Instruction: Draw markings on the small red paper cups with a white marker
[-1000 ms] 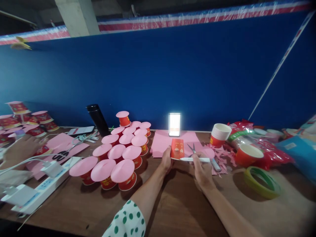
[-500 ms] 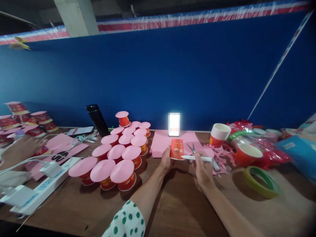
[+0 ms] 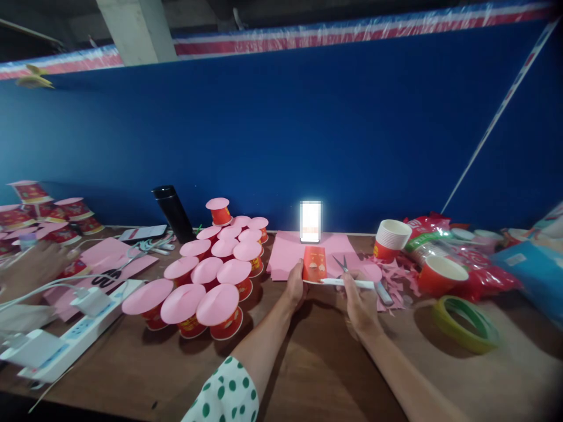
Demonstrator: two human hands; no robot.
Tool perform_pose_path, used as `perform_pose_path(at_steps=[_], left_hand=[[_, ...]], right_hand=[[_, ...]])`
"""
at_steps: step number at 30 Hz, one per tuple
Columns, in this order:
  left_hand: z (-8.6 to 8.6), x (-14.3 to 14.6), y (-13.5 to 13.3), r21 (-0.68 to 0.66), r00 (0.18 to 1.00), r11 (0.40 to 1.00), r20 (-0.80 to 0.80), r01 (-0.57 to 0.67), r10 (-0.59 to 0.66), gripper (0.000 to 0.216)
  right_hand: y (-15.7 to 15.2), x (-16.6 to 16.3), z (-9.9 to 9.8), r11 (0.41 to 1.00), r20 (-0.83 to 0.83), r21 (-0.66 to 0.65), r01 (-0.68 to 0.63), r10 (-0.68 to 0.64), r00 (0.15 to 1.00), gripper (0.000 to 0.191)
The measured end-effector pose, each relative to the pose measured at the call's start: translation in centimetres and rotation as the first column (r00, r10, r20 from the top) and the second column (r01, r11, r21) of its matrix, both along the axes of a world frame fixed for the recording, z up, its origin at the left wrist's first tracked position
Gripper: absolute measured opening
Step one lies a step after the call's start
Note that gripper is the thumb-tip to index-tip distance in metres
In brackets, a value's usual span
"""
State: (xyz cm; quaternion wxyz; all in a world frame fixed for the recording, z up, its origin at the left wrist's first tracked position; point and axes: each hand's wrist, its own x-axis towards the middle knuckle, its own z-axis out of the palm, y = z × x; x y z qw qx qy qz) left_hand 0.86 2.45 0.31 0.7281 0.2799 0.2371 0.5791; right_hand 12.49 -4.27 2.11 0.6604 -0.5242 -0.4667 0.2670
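Fingers of your left hand [image 3: 295,287] clamp the side of the upturned red paper cup [image 3: 315,263]. It has pale printed marks and stands mouth down on the flat pink paper sheet [image 3: 285,255]. Fingers of your right hand [image 3: 358,302] pinch the slim white pen [image 3: 347,283], held level, tip at the cup's white rim. Small scissors [image 3: 341,262] lie just behind the pen. All of it sits on a brown wooden table [image 3: 308,363]. A lit phone [image 3: 310,221] leans on the blue wall panel [image 3: 281,135].
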Motion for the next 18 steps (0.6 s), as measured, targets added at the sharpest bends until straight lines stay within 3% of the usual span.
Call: perform_pose_path(at_steps=[18], left_hand=[[0.76, -0.10, -0.33, -0.090, 0.999, 0.996, 0.036, -0.030, 0.033, 0.029]], right_hand=[[-0.09, 0.06, -0.08, 1.000, 0.021, 0.014, 0.002, -0.002, 1.000, 0.036]])
